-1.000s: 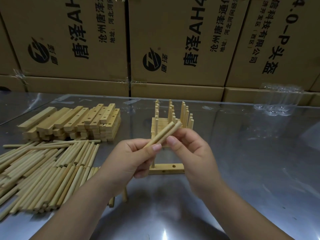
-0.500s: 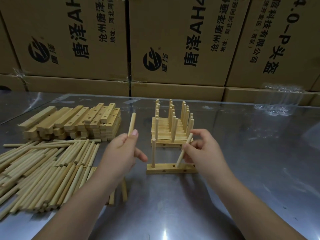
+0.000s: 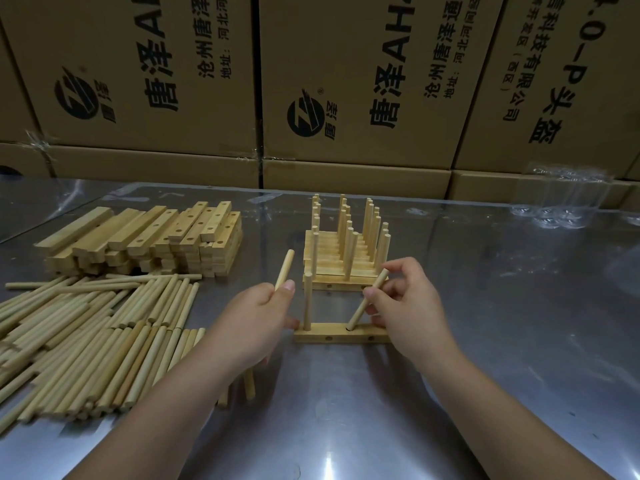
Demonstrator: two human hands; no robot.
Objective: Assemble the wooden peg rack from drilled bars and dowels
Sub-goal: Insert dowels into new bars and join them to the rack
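Seating the Second Dowel in the Drilled Bar

Angling a pale round wooden dowel into the middle top hole of the short drilled wooden bar, the right hand pinches the stick near its upper end between thumb and fingertips. The dowel leans, its lower tip at the mouth of the hole and not yet upright, probably so the tip can find the bore before being straightened and pressed down. One upright dowel already stands in the bar's left hole.

The left hand is closed around a spare dowel, held tilted and clear of the bar, likely kept ready for the last hole. Its lower fingers seem to rest against the bar's left end, perhaps to steady it, though contact is hard to confirm.

The bar lies flat on the shiny metal tabletop, near the person. Behind it stands a row of finished peg racks. To the left lie a heap of loose dowels and a stack of drilled bars, within easy reach. Printed cardboard cartons line the back.
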